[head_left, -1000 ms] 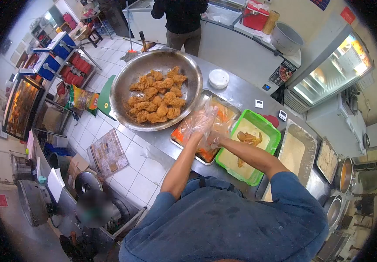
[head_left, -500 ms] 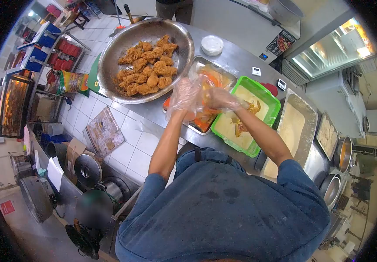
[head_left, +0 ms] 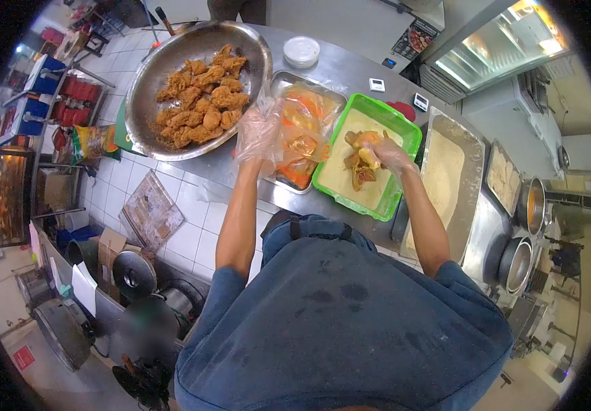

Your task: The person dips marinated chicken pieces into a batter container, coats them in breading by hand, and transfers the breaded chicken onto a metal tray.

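Note:
My left hand (head_left: 258,133), in a clear plastic glove, is closed on the edge of a clear printed plastic bag (head_left: 302,145) lying over a metal tray (head_left: 340,101). Orange-coloured marinated pieces show through the bag. My right hand (head_left: 392,154), also gloved, has its fingers around a piece of raw chicken (head_left: 370,145) above a green tub (head_left: 412,133) of pale cream batter (head_left: 342,164). Beneath that hand, more chicken (head_left: 362,175) sits partly in the batter.
A big steel bowl (head_left: 141,89) of fried chicken (head_left: 203,103) stands at the left. Right of the tub is a long metal pan of flour (head_left: 442,164). White lids (head_left: 301,52) and two small timers (head_left: 377,84) lie at the back. A person stands across the table.
My right hand has moved from the bag to over the green tub and now holds chicken there. My left hand has stayed at the bag. The view has shifted slightly.

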Demonstrator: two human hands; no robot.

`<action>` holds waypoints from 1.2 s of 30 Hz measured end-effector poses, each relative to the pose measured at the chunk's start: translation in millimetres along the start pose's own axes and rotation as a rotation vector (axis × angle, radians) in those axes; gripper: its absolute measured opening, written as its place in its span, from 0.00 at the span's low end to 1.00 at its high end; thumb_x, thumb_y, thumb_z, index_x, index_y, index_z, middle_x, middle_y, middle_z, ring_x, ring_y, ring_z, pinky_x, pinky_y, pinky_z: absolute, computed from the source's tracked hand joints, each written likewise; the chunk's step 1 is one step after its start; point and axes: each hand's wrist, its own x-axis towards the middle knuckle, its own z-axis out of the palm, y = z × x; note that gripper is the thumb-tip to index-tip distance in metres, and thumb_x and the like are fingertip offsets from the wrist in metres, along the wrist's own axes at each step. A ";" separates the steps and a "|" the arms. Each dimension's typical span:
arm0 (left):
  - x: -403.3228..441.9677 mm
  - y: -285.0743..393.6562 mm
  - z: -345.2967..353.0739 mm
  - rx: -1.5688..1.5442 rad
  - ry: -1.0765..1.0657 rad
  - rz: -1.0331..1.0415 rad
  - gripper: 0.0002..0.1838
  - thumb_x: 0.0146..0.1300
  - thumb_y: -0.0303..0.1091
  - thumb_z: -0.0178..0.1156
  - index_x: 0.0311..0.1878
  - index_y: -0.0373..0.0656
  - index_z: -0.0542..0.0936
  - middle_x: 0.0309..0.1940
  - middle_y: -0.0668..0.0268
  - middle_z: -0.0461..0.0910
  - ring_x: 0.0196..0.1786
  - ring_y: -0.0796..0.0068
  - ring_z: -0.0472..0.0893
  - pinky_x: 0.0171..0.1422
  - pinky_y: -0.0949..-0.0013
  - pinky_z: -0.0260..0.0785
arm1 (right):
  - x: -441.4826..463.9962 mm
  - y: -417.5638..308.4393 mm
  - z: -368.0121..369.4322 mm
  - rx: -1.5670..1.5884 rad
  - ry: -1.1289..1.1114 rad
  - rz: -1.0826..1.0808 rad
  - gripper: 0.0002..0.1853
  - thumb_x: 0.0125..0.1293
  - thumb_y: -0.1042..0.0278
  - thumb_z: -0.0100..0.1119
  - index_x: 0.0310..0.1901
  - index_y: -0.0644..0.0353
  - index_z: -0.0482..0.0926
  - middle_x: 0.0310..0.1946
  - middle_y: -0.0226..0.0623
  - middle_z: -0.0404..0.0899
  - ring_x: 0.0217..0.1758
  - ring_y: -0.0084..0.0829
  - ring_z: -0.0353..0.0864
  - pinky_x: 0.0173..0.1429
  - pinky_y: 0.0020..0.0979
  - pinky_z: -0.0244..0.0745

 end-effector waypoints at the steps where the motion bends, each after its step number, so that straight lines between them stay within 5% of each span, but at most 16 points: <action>1: -1.8 2.2 -0.3 0.009 -0.019 -0.013 0.24 0.66 0.53 0.64 0.46 0.37 0.85 0.37 0.49 0.87 0.42 0.52 0.86 0.48 0.55 0.74 | 0.0 6.3 -0.9 0.010 0.042 0.126 0.20 0.67 0.58 0.68 0.54 0.63 0.80 0.44 0.33 0.83 0.39 0.24 0.78 0.45 0.27 0.76; 2: -3.1 6.7 -2.5 0.018 -0.035 -0.025 0.24 0.66 0.53 0.64 0.46 0.37 0.85 0.38 0.48 0.87 0.42 0.51 0.86 0.49 0.55 0.74 | 2.0 13.4 -2.1 0.019 0.084 0.249 0.20 0.67 0.57 0.68 0.53 0.63 0.80 0.43 0.34 0.83 0.37 0.24 0.78 0.43 0.27 0.76; 6: -1.9 4.0 -5.0 0.033 -0.026 -0.031 0.24 0.67 0.53 0.64 0.44 0.37 0.86 0.33 0.51 0.86 0.37 0.56 0.85 0.45 0.56 0.74 | 21.5 77.6 -10.4 0.387 0.069 0.185 0.18 0.70 0.57 0.65 0.50 0.65 0.80 0.38 0.35 0.83 0.32 0.21 0.76 0.37 0.23 0.74; 11: -12.9 4.0 -10.1 -0.026 -0.008 -0.012 0.26 0.67 0.55 0.64 0.37 0.35 0.85 0.24 0.59 0.82 0.28 0.68 0.77 0.37 0.58 0.71 | -45.0 0.5 -5.3 0.524 0.153 0.017 0.19 0.72 0.61 0.62 0.55 0.68 0.78 0.40 0.38 0.85 0.38 0.25 0.82 0.43 0.24 0.78; 14: -10.7 -11.9 -3.4 -0.025 -0.004 0.025 0.27 0.67 0.55 0.64 0.35 0.34 0.85 0.22 0.59 0.81 0.27 0.70 0.76 0.37 0.59 0.71 | -58.7 -67.9 46.2 0.273 0.220 -0.229 0.15 0.70 0.62 0.61 0.46 0.66 0.83 0.38 0.38 0.85 0.39 0.33 0.84 0.49 0.33 0.81; 16: -10.7 -13.2 -2.1 -0.039 -0.020 0.034 0.27 0.67 0.55 0.64 0.35 0.34 0.85 0.23 0.57 0.81 0.28 0.69 0.78 0.38 0.58 0.71 | -37.3 -83.3 71.1 -0.324 0.047 -0.577 0.17 0.72 0.65 0.58 0.57 0.66 0.80 0.44 0.44 0.86 0.44 0.35 0.86 0.52 0.35 0.81; 18: -13.4 -11.9 -1.9 -0.080 -0.042 0.041 0.27 0.67 0.55 0.64 0.35 0.34 0.85 0.23 0.55 0.82 0.29 0.65 0.81 0.39 0.57 0.72 | -5.1 -93.4 112.6 -0.498 -0.117 -0.768 0.13 0.68 0.68 0.59 0.50 0.64 0.83 0.42 0.47 0.86 0.43 0.39 0.86 0.52 0.39 0.80; 20: -14.9 -8.1 -5.5 -0.030 -0.079 0.048 0.27 0.67 0.55 0.63 0.37 0.33 0.85 0.25 0.52 0.84 0.31 0.61 0.83 0.41 0.56 0.73 | 92.2 -28.7 160.8 -0.650 -0.107 -0.913 0.07 0.62 0.71 0.60 0.39 0.61 0.85 0.36 0.48 0.85 0.41 0.44 0.86 0.48 0.41 0.80; 23: -11.0 -12.3 -8.2 0.034 -0.067 0.066 0.28 0.67 0.58 0.62 0.40 0.36 0.86 0.27 0.50 0.84 0.33 0.57 0.84 0.43 0.55 0.73 | 101.3 -58.8 178.8 -1.015 -0.006 -0.929 0.06 0.61 0.69 0.59 0.36 0.58 0.83 0.33 0.45 0.85 0.40 0.46 0.87 0.44 0.44 0.80; 28: -7.1 -18.3 -14.8 0.027 -0.038 -0.021 0.27 0.67 0.59 0.61 0.40 0.38 0.86 0.29 0.49 0.84 0.34 0.55 0.84 0.43 0.55 0.73 | 73.5 -99.9 177.9 -1.072 -0.071 -0.781 0.06 0.61 0.67 0.60 0.33 0.57 0.84 0.28 0.44 0.83 0.32 0.42 0.84 0.37 0.41 0.78; 32: 1.8 -30.6 -14.4 -0.033 -0.038 -0.029 0.27 0.67 0.58 0.62 0.39 0.38 0.85 0.28 0.51 0.84 0.33 0.56 0.83 0.43 0.56 0.73 | 98.7 -75.1 180.1 -0.918 -0.138 -0.811 0.10 0.64 0.64 0.63 0.43 0.57 0.85 0.33 0.43 0.84 0.33 0.36 0.84 0.36 0.36 0.78; 34: 5.9 -36.1 -13.3 -0.033 -0.050 -0.030 0.26 0.67 0.58 0.62 0.38 0.39 0.85 0.28 0.53 0.84 0.33 0.58 0.83 0.43 0.57 0.73 | 121.6 -22.5 179.0 0.110 -0.618 -0.408 0.15 0.67 0.61 0.62 0.52 0.56 0.81 0.39 0.42 0.83 0.37 0.34 0.83 0.36 0.35 0.79; 36: 9.5 -42.5 -12.9 -0.043 -0.064 -0.007 0.26 0.67 0.58 0.62 0.38 0.39 0.85 0.27 0.55 0.84 0.32 0.60 0.82 0.42 0.57 0.73 | 114.1 -17.5 175.9 0.663 -0.762 -0.106 0.20 0.69 0.57 0.61 0.58 0.56 0.78 0.44 0.41 0.82 0.40 0.33 0.82 0.38 0.33 0.79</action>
